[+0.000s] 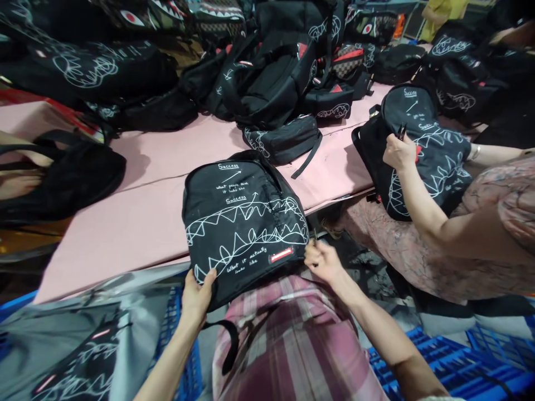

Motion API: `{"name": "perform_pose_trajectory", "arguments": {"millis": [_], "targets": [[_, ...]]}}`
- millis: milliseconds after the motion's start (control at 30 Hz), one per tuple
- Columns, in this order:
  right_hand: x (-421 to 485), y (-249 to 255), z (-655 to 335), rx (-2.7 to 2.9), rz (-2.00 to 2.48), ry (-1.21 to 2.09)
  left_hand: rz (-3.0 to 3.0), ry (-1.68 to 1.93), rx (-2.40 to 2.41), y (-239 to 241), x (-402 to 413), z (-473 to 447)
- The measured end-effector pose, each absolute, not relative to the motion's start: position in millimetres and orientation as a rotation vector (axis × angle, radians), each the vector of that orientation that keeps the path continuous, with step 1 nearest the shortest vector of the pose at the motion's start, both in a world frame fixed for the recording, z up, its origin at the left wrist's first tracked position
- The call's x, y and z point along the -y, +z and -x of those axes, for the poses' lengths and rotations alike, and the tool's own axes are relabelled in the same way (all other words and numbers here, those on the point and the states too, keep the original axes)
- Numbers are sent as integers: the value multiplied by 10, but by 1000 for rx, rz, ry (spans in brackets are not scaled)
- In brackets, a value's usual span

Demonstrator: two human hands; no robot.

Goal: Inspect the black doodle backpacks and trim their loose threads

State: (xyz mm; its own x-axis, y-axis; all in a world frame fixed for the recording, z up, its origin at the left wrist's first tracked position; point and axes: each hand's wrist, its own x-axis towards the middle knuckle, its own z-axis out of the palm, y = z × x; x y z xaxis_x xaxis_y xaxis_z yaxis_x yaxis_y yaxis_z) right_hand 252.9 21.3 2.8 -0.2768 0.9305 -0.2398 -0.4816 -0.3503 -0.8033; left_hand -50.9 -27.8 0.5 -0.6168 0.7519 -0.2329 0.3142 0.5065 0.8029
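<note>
Both hands (pixel 259 278) on a black backpack (pixel 244 223), pink table (pixel 137 217) beneath.

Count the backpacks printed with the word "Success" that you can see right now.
2. One backpack lies at the pink table's near edge, held by both hands; a co-worker's backpack is on the right. Others in the far pile may be hidden.

A pink-covered table (pixel 142 211) carries a black backpack (pixel 244 223) with white shark-teeth print at its near edge, a small black pouch (pixel 284 139) beyond it, and piled black bags (pixel 271 72) behind.
</note>
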Motion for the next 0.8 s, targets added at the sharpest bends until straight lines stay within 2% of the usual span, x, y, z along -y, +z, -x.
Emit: {"name": "perform_pose_trajectory", "arguments": {"millis": [200, 333, 433, 567, 800], "targets": [[-312, 92, -2702, 656, 899, 1683, -1536, 931, -2364, 153, 290, 223], [-109, -258, -2740, 578, 1157, 1517, -2211, 696, -1835, 265, 307, -321], [96, -536, -2702, 618, 1285, 1482, -2396, 474, -1619, 226, 255, -683], [216, -724, -2601, 780, 1270, 1441, -2375, 330, -1594, 198, 121, -862], [123, -731, -2545, 807, 1269, 1367, -1651, 308, -1535, 247, -207, -774]]}}
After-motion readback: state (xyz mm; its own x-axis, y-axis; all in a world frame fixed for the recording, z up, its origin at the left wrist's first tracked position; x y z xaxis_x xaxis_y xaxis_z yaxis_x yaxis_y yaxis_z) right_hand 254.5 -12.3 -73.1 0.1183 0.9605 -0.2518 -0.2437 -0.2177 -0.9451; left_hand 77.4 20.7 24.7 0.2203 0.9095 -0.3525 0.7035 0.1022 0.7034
